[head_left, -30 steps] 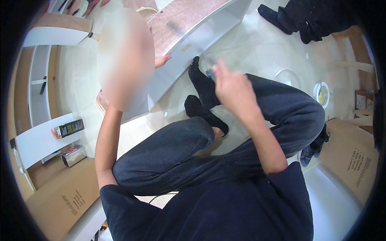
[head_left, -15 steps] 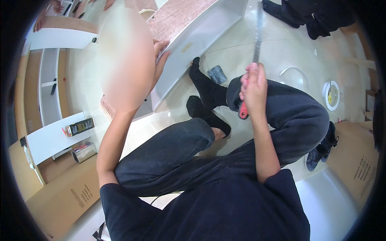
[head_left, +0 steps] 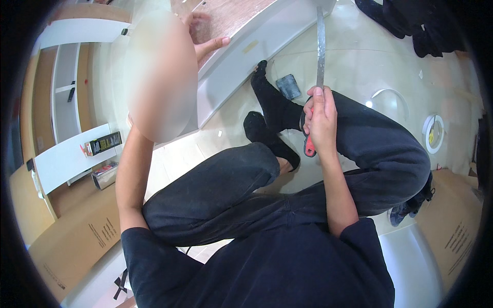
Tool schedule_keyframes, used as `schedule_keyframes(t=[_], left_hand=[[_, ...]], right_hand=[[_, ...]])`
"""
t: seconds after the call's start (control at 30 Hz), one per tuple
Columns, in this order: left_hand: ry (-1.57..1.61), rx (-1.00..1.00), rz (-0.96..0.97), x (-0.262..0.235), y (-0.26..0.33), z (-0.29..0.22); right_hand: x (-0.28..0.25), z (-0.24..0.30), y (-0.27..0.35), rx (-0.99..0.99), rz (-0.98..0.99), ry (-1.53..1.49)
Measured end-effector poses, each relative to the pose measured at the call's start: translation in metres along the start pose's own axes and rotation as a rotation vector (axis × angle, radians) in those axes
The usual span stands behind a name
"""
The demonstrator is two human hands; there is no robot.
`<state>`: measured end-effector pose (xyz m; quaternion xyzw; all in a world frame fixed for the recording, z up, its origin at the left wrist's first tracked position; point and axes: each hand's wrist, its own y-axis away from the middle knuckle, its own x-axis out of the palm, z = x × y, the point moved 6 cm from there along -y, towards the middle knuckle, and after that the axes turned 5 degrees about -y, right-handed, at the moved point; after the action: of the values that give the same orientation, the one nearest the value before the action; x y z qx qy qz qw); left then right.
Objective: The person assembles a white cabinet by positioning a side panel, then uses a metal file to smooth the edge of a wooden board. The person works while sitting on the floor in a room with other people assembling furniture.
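My right hand (head_left: 322, 120) is closed round the red handle of a long flat metal file (head_left: 321, 56), its blade pointing away from me. The blade tip reaches the far end of a white panel's side (head_left: 267, 38). My left hand (head_left: 208, 38) rests at the panel's near edge, over its reddish-brown wood face (head_left: 226, 20), with thumb and fingers spread. A blurred oval patch hides the wrist and part of that hand. Between the panel and my right knee, a dark flat pad (head_left: 288, 87) lies on the floor.
White shelf frames (head_left: 64, 97) stand at the left, with a black box (head_left: 102, 143) on a white board. Cardboard (head_left: 77, 251) lies at both lower sides. A tape roll (head_left: 434, 134) sits on the floor at right. Another person's dark-clothed legs (head_left: 405, 20) are at far right.
My left hand has moved up along the panel and its thumb now sticks out. The file's blade has tilted slightly left. The view has shifted a little.
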<state>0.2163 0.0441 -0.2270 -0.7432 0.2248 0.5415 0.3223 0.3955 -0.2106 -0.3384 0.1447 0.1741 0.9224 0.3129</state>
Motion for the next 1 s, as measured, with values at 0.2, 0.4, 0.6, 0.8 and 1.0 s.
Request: schedule_keyframes(t=[0.2, 0.4, 0.6, 0.8, 1.0], left_hand=[[-0.061, -0.199, 0.132, -0.003, 0.000, -0.012], [0.106, -0.117, 0.199, 0.002, 0.002, -0.003], [0.063, -0.084, 0.188, 0.000, 0.005, -0.007], [0.095, -0.275, 0.179, 0.000, 0.005, -0.008], [0.048, -0.267, 0.173, -0.003, 0.006, -0.004]], right_hand=[[0.015, 0.000, 0.009, -0.069, 0.030, 0.086], [0.024, 0.004, 0.014, -0.092, 0.061, 0.103], [0.021, 0.004, 0.015, -0.109, 0.039, 0.145], [0.030, 0.000, 0.019, -0.196, 0.087, 0.199], [0.037, 0.000, 0.024, -0.202, 0.123, 0.250]])
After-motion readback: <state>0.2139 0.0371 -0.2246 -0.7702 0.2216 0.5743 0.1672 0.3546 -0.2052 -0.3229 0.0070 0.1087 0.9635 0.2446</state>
